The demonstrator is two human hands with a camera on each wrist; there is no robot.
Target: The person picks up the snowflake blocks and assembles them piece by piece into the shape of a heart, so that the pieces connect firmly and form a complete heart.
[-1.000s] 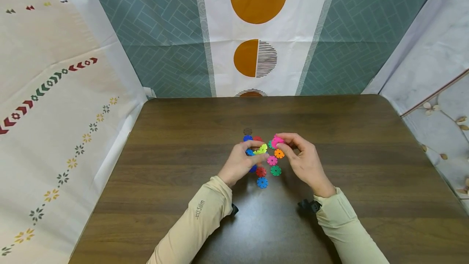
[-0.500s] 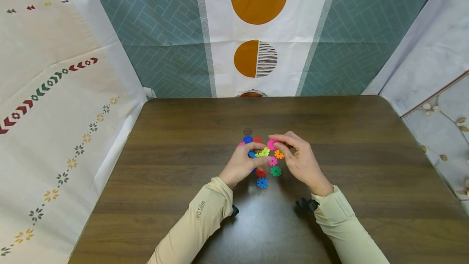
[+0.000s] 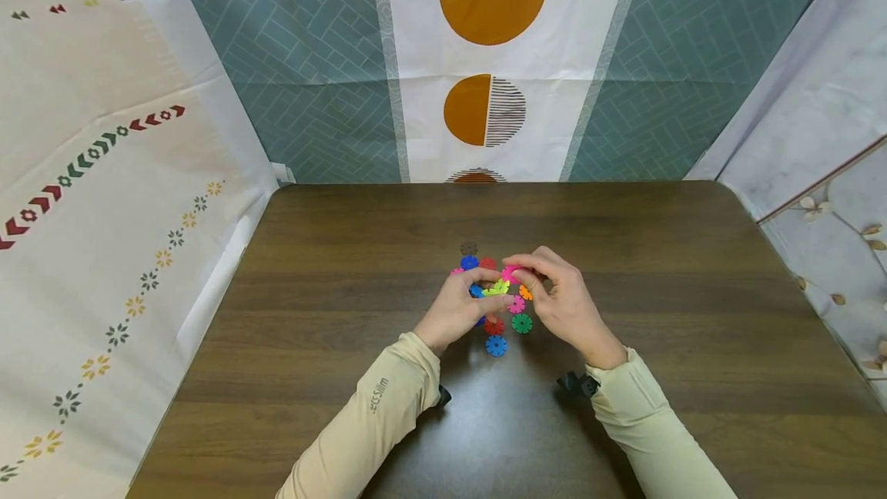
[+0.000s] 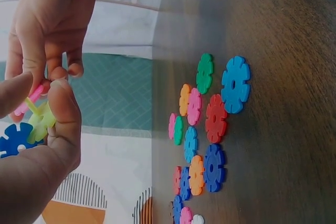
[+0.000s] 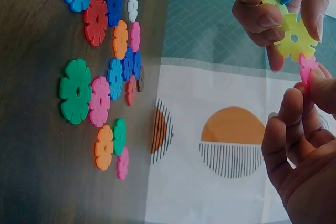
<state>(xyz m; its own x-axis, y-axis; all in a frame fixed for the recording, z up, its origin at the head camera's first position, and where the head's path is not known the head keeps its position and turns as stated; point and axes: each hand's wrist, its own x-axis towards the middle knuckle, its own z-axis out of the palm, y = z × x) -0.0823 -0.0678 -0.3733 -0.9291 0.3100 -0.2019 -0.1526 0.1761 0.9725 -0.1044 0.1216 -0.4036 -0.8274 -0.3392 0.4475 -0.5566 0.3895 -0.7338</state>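
Thumb and fingers of my left hand (image 3: 452, 309) pinch a small joined group of flat, notched flower-shaped plastic discs. In it are yellow-green discs (image 5: 295, 38) and a blue disc (image 4: 17, 139), set crosswise to one another. My right hand (image 3: 570, 305) pinches a pink notched disc (image 5: 308, 66) between thumb and fingertips. Its edge meets the rim of a yellow-green disc; how deep the notches interlock cannot be told. Both hands are raised above the table, fingertips close together. Fingers cover part of the joined group.
Loose discs lie on the brown wooden table (image 3: 333, 252) under the hands. Among them are a green disc (image 3: 522, 323), a light blue disc (image 3: 496, 346), a red disc (image 5: 95, 19) and a white disc (image 5: 133, 6). Patterned cloths (image 3: 312, 60) hang around the table.
My right hand has moved left with the pink disc, bringing it from apart to against the yellow-green disc. My left hand has stayed nearly in place, still holding the joined discs.
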